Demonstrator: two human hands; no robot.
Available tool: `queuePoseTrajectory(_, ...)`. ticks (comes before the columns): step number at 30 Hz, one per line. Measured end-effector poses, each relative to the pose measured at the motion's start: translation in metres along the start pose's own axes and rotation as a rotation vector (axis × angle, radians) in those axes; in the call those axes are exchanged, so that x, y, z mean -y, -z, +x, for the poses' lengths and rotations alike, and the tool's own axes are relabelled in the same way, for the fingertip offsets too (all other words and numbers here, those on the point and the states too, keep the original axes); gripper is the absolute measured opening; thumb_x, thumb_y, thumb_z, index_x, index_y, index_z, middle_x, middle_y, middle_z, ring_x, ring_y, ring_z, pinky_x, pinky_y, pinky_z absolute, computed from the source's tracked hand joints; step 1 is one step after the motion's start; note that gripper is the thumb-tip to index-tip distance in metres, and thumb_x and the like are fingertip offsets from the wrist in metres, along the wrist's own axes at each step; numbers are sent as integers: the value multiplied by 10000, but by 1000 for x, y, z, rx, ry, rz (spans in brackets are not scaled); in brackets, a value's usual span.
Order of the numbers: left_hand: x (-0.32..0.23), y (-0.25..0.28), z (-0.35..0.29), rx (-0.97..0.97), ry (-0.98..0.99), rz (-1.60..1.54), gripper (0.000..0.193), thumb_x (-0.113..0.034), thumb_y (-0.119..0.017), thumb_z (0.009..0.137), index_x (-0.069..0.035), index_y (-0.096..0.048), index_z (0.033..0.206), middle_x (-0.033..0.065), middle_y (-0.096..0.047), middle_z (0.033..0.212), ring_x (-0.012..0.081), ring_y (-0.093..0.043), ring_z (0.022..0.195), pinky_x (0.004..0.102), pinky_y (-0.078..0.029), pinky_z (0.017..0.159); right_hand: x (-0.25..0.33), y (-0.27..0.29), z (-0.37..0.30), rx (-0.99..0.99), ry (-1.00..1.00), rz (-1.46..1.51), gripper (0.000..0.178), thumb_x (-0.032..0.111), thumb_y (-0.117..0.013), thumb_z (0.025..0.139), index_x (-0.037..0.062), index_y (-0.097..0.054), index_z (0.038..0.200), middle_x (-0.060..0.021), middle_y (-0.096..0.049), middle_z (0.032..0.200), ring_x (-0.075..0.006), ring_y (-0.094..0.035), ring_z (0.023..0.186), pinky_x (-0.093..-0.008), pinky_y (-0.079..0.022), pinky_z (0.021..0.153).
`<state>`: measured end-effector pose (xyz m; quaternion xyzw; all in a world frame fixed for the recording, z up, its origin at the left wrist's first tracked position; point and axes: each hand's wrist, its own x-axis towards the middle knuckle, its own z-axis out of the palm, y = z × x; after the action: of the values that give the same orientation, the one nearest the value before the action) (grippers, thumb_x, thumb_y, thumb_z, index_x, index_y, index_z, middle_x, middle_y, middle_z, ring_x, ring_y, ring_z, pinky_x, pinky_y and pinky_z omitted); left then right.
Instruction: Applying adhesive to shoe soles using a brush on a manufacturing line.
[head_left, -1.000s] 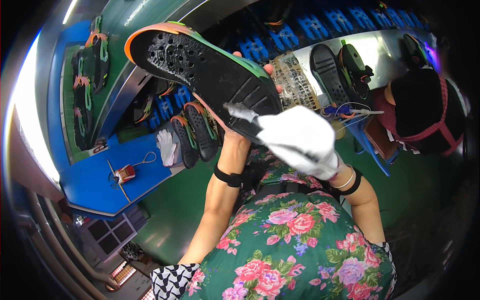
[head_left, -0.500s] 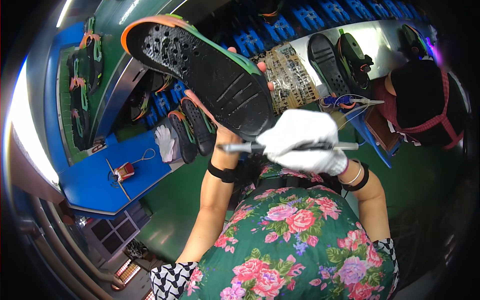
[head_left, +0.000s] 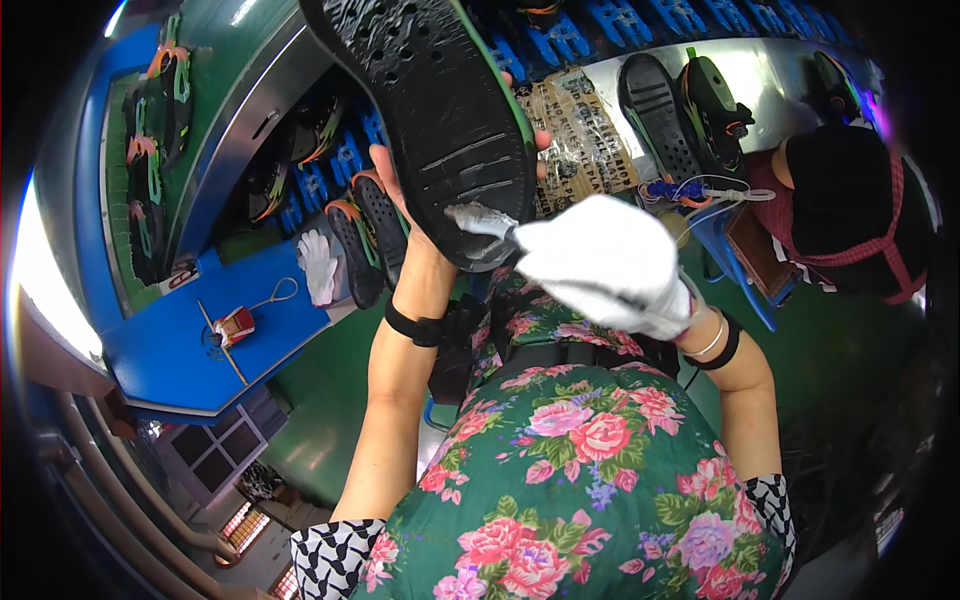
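A black shoe sole (head_left: 462, 150) with round holes, grooves and a green edge is tilted up before me, its far end cut off by the frame. My bare left hand (head_left: 392, 188) is wrapped round it, thumb on its left side and fingertips showing past its right edge. My right hand (head_left: 605, 265), in a white glove, is closed on a brush (head_left: 480, 219). The bristles touch the near end of the sole, below the grooves. Wet-looking shine covers parts of the sole's surface. Most of the brush's handle is hidden by the glove.
More soles (head_left: 352, 250) stand left of my left hand, beside a white glove (head_left: 317, 266) on a blue table (head_left: 150, 350). Another pair (head_left: 650, 115) lies on the metal bench ahead, right of a taped cardboard piece (head_left: 580, 150). A co-worker (head_left: 850, 200) is at the right.
The sole has shifted up and turned steeper, its far end leaving the frame. My right hand has brought the brush from below the sole onto its near end.
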<state>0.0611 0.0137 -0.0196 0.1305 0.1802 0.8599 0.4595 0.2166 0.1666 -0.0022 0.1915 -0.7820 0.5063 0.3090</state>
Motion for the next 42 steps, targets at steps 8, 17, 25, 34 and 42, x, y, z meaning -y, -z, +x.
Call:
queuePoseTrajectory(8,-17,4,0,-20,180,-4,1224,-834,-620,746,-15,-219,1563,262,-461,1424,456,-537,1213,572,-493,1005,4,11,11,72,-179,457,196,78,-821,738,94,-788,931,-104,-763,981,-256,-714,823,-353,-560,709)
queuePoseTrajectory(17,-42,22,-8,-403,304,343,1025,-730,-535,838,-41,-299,1560,325,-398,1499,593,-458,1285,651,-423,1060,6,5,8,198,60,158,296,96,-756,792,109,-750,1088,-95,-739,1084,-258,-699,857,-354,-564,695)
queuePoseTrajectory(25,-50,4,1,-362,350,-3,468,-343,-589,959,33,-657,1229,193,-724,1126,275,-738,940,379,-607,848,-2,6,2,295,96,36,324,110,-759,792,95,-739,1114,-119,-730,1106,-263,-691,859,-366,-566,712)
queuePoseTrajectory(34,-49,23,5,-459,337,173,702,-530,-465,982,-52,-442,1495,282,-509,1436,495,-580,1215,602,-497,1007,0,7,19,165,-262,502,141,39,-798,772,74,-785,907,-89,-768,979,-226,-721,874,-339,-565,762)
queuePoseTrajectory(42,-16,6,-2,-332,304,-234,718,-560,-370,1023,-20,-426,1493,249,-481,1476,399,-595,1240,543,-486,1060,-30,53,48,-52,-192,24,164,41,-796,776,73,-780,935,-102,-763,948,-224,-731,858,-338,-578,779)
